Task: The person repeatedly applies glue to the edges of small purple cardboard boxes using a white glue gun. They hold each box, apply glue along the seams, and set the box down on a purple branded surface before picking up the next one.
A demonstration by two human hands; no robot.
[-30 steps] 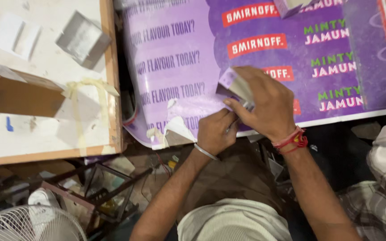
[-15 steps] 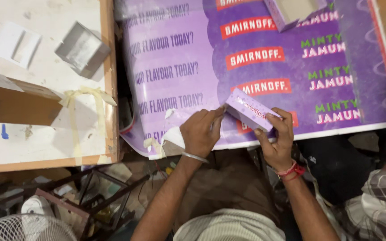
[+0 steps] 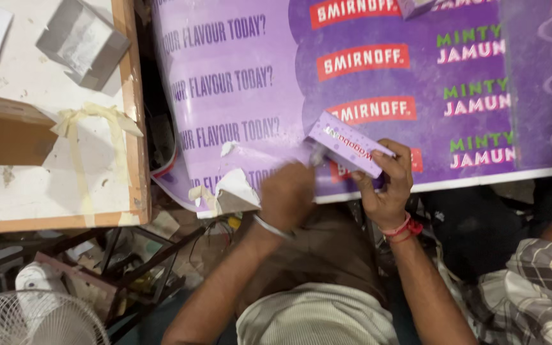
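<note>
Wooden table (image 3: 132, 115), purple printed sheet (image 3: 237, 96), grey box (image 3: 83, 42)

Glossy purple cardboard carton (image 3: 348, 143), glossy printed poster sheet (image 3: 237, 96), matt wooden board (image 3: 130, 115)

left hand (image 3: 287, 195) motion-blurred (fingers indistinct); fan (image 3: 30, 319) cut by frame corner

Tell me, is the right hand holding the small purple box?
Yes, the right hand grips the small purple box above the purple printed sheet.
</note>
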